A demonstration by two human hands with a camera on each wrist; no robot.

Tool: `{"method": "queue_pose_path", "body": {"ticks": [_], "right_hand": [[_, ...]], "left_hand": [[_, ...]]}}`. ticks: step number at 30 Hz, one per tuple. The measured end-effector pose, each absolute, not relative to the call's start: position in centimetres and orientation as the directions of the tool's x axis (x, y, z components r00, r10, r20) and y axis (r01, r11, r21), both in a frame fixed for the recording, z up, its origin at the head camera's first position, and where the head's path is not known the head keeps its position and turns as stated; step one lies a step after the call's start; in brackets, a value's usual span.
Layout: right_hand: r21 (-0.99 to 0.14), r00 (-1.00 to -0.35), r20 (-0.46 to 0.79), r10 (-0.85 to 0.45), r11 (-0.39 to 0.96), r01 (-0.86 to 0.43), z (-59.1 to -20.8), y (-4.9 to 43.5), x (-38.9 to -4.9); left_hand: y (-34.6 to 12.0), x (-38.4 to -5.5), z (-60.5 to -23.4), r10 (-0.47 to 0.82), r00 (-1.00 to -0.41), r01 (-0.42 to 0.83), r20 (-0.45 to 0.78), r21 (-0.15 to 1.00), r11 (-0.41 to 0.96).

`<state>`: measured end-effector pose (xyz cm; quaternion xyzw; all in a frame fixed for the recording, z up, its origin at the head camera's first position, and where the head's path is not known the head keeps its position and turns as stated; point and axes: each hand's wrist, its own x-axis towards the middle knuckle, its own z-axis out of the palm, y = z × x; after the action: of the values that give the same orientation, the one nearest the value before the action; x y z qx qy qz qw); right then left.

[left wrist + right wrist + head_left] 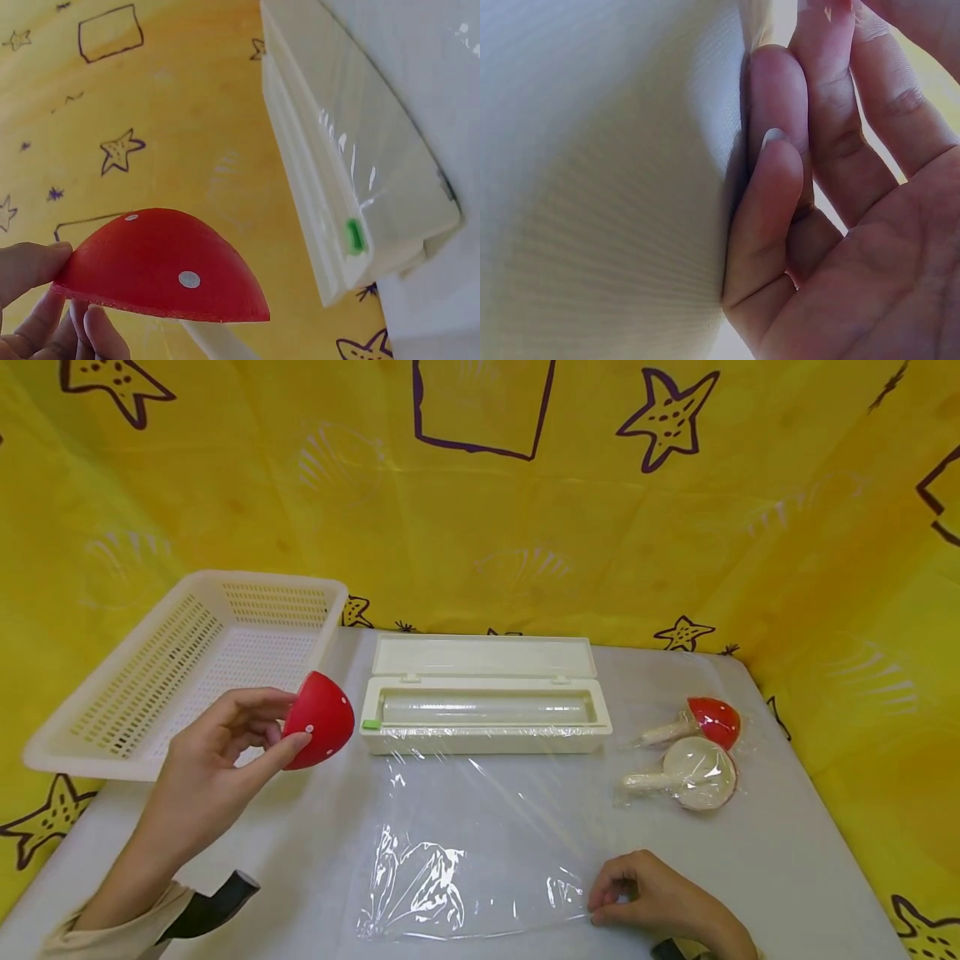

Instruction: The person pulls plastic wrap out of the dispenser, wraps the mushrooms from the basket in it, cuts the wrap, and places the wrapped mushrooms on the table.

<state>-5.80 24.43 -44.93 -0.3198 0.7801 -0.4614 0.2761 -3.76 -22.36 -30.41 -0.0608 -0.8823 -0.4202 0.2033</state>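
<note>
My left hand [213,760] holds a toy mushroom by the rim of its red, white-dotted cap [330,718], up above the table. In the left wrist view a pale stem [217,341] shows below the cap. My right hand [660,897] pinches the near right corner of a sheet of clear plastic wrap [495,827], which lies over the table. That sheet runs back to a cream wrap dispenser [487,742], whose lid [483,657] stands open with the roll [480,707] inside. The right wrist view shows curled fingers [769,195] against the table; the wrap is unclear there.
At the left stands a white plastic basket [262,583]. Two mushrooms wrapped in film lie at the right, one with its red cap [718,720] showing, one with its pale underside [697,772]. A yellow patterned cloth [465,527] hangs behind the table.
</note>
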Motion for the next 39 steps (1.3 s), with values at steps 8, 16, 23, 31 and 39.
{"method": "queue_pose_path", "body": {"ticks": [8, 16, 23, 31, 39], "right_hand": [[-0.893, -0.643, -0.161, -0.749, 0.387, -0.228, -45.0, 24.5, -5.9], [-0.890, -0.646, -0.151, -0.749, 0.387, -0.240, -45.0, 24.5, -5.8], [-0.890, -0.651, -0.143, -0.745, 0.385, -0.246, -45.0, 24.5, -5.8], [-0.896, -0.646, -0.131, -0.752, 0.369, -0.246, -44.9, 24.4, -5.8], [-0.896, -0.647, -0.132, -0.751, 0.369, -0.246, -44.9, 24.4, -5.8]], "left_hand": [[-20.3, -3.8, -30.8, -0.031, -0.919, 0.319, 0.392, 0.789, 0.524], [-18.2, -3.9, -32.2, 0.098, -0.933, 0.355, 0.346, 0.844, 0.401], [-16.5, -3.7, -33.0, 0.214, -0.949, 0.281, 0.230, 0.926, 0.250], [-14.2, -3.8, -34.6, 0.334, -0.924, 0.276, 0.188, 0.931, 0.239], [-11.6, -4.2, -36.7, 0.356, -0.916, 0.285, 0.182, 0.921, 0.264]]}}
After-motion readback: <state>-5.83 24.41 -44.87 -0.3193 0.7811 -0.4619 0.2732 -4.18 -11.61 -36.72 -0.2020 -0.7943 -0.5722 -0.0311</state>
